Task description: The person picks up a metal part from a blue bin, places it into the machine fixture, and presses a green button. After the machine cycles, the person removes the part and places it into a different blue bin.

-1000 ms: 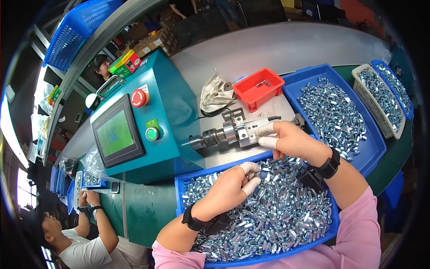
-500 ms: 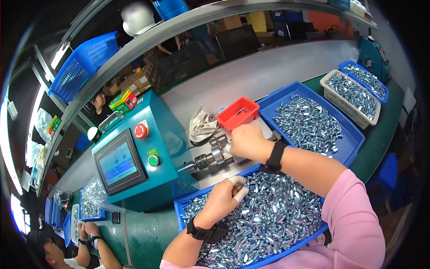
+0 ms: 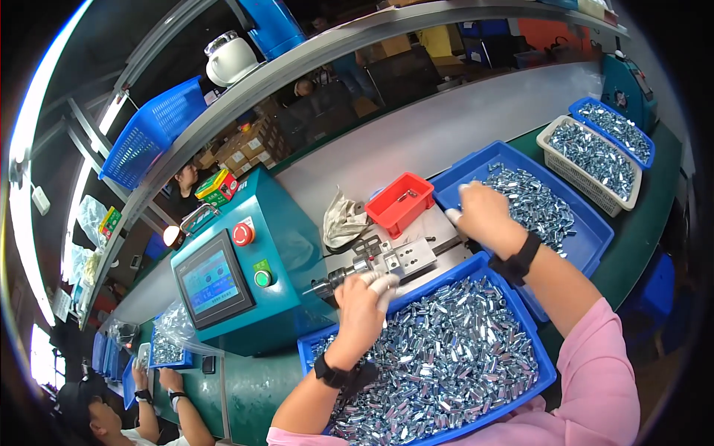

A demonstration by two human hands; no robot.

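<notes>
My left hand point(image 3: 363, 312), with white finger covers, is raised over the far edge of a blue tray point(image 3: 544, 348) of shiny metal pieces point(image 3: 454, 357). Its fingers are pinched together beside the machine's chuck point(image 3: 321, 288); anything between them is too small to make out. My right hand point(image 3: 485, 217) hovers by the left rim of a second blue tray point(image 3: 595, 244), right of the metal fixture point(image 3: 409, 256). Its thumb stands apart from the curled fingers, and I see nothing in the grip. Similar metal pieces point(image 3: 532, 204) lie in that tray.
A teal machine point(image 3: 279, 223) with a screen point(image 3: 212, 275) stands left of the fixture. Behind are a red bin point(image 3: 401, 215) and a crumpled cloth point(image 3: 343, 221). A beige basket point(image 3: 554, 157) of pieces is far right. A co-worker point(image 3: 97, 409) sits lower left.
My right hand has left the fixture and moved right to the second blue tray. My left hand has risen from the near tray's metal pieces toward the chuck. The view has shifted slightly.
</notes>
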